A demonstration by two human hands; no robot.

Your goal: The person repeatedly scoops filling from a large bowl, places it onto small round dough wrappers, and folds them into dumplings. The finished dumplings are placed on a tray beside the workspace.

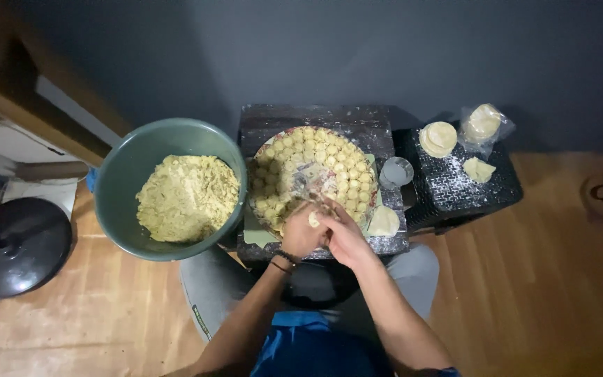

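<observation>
- The left hand (pixel 300 236) and the right hand (pixel 343 234) meet over the near edge of a small dark table (pixel 375 129).
- Both hands pinch 1 small dumpling (pixel 313 219); the fingers are closed around it, left hand on one side, right hand on the other.
- Just past the hands sits a round plate (pixel 261 155), full of rows of small dumplings (pixel 329 155).
- A fork (pixel 300 185) lies on the plate, just beyond the held dumpling.
- To the left of the hands stands a big green bowl (pixel 130 164) with yellow filling (pixel 186 197) inside.
- Just right of the right hand lies a flat round wrapper (pixel 384 222).
- Farther right is a small clear cup (pixel 396 171).
- Well off to the right, a black stool (pixel 455 185) holds a stack of wrappers (pixel 438 138) and a clear bag of wrappers (pixel 484 123).
</observation>
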